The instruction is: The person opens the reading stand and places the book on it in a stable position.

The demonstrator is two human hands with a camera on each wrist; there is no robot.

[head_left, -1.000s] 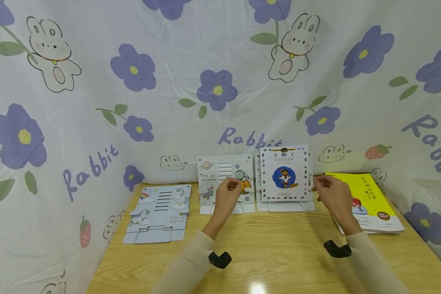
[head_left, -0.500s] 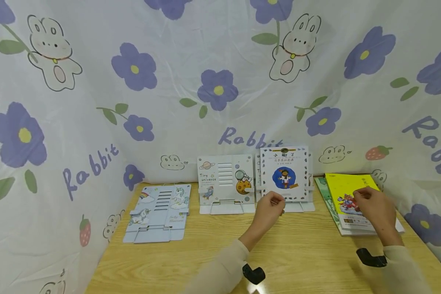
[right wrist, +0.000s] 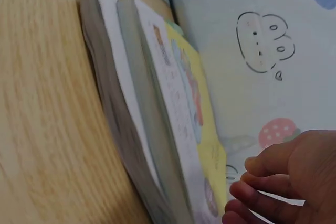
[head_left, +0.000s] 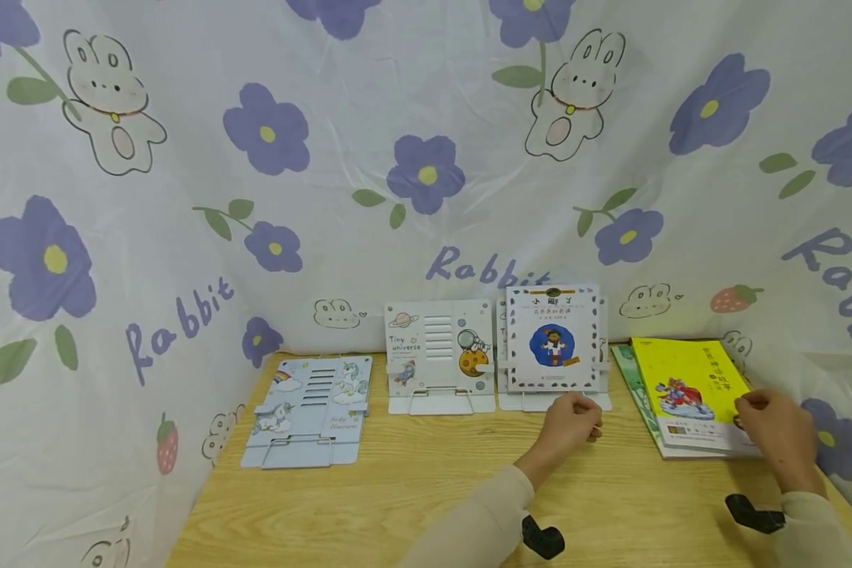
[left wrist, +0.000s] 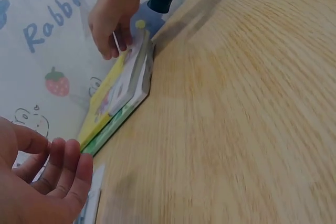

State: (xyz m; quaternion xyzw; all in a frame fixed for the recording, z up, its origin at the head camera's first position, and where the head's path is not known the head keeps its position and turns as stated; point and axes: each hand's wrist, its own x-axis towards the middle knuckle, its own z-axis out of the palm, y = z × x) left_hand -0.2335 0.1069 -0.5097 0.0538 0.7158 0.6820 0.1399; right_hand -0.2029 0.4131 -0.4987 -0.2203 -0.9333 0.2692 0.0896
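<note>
My right hand (head_left: 777, 430) hovers at the right edge of a yellow-and-white book (head_left: 696, 379), fingers loosely bent with nothing between them. In the right wrist view its fingertips show beside the yellow cover (right wrist: 207, 114). That book lies on a thicker green-covered book (head_left: 632, 379). My left hand (head_left: 568, 426) is in the air in front of a metal bookstand (head_left: 603, 401), fingers relaxed and holding nothing. On this stand a white picture book (head_left: 554, 375) with a blue circle leans upright. The left wrist view shows the relaxed left hand (left wrist: 47, 182) low at the left.
A white "Tiny universe" bookstand (head_left: 436, 331) stands to the left of the picture book. Farther left, a pale blue unicorn bookstand (head_left: 301, 414) leans back on the wooden table (head_left: 369, 505). A rabbit-print curtain (head_left: 355, 268) hangs behind everything.
Both hands have left the sides of the bookstands and moved right. The left now hovers before the picture book's stand, and the right has crossed over the yellow book to its right edge.
</note>
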